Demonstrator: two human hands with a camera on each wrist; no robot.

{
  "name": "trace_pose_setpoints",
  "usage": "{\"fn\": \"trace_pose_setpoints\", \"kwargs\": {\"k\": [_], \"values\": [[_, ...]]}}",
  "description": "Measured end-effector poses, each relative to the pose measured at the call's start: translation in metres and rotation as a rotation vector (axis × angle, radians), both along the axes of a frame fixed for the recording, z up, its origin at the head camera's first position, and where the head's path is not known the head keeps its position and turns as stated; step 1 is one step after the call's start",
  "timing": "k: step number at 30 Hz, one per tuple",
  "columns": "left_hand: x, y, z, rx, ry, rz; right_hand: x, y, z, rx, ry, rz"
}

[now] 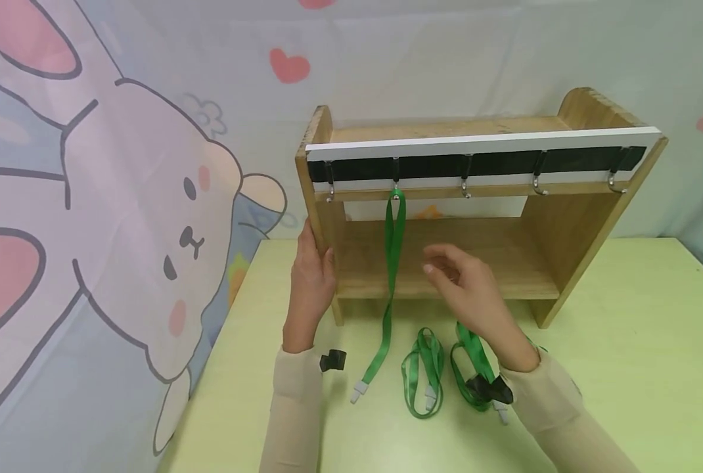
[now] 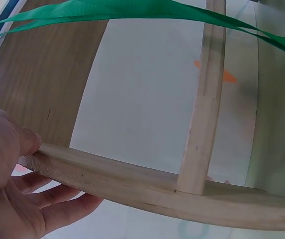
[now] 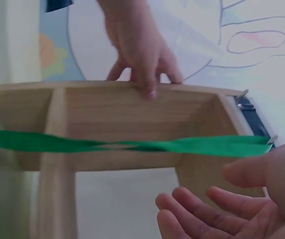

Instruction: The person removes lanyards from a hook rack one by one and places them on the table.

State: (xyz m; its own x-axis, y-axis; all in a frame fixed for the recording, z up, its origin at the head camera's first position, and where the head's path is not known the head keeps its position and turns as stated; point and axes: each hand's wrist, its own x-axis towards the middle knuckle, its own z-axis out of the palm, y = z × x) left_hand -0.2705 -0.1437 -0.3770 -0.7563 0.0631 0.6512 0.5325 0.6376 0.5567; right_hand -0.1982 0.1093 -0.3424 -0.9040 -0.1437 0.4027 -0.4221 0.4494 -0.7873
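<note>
A green lanyard (image 1: 393, 249) hangs by its loop from the second hook from the left on a small wooden shelf (image 1: 446, 289). Its grey plastic clip (image 1: 359, 390) hangs at the lower end. My left hand (image 1: 313, 272) grips the shelf's left side panel (image 2: 132, 181), thumb inside and fingers outside. To the right of the hanging strap, my right hand (image 1: 464, 282) is in the air with relaxed, bent fingers and nothing between them. Below it, a looped lanyard (image 1: 424, 374) lies on the table. Another lanyard (image 1: 472, 351) lies beside it, partly hidden by my right wrist.
A white and black hook rail (image 1: 434, 167) runs along the shelf's top front. Its other hooks, such as the middle hook (image 1: 466, 187), carry nothing. The shelf stands on a pale green table (image 1: 635, 315), with a printed cloth (image 1: 168, 197) behind and to the left.
</note>
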Motion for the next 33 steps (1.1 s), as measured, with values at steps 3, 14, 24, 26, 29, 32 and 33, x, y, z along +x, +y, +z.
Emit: {"fn": "trace_pose_setpoints", "kwargs": {"k": [3, 14, 24, 26, 29, 32, 33], "values": [[-0.001, 0.001, -0.001, -0.014, 0.021, -0.001, -0.002, -0.004, 0.008, -0.041, 0.021, 0.001], [-0.001, 0.003, -0.001, -0.022, 0.026, -0.003, -0.019, -0.016, 0.025, -0.193, 0.002, 0.059], [-0.002, -0.005, -0.001, -0.017, 0.029, -0.003, -0.028, -0.035, 0.034, -0.286, -0.051, 0.12], [-0.002, -0.004, -0.002, -0.019, 0.037, -0.005, -0.029, -0.035, 0.034, -0.289, -0.052, 0.118], [-0.003, -0.003, -0.002, -0.019, 0.048, -0.009, -0.032, -0.035, 0.033, -0.296, -0.051, 0.13], [-0.003, -0.002, -0.002, -0.016, 0.052, -0.013, -0.034, -0.035, 0.033, -0.306, -0.066, 0.156], [-0.003, -0.002, -0.003, -0.016, 0.051, -0.016, -0.035, -0.036, 0.033, -0.307, -0.072, 0.165]]}}
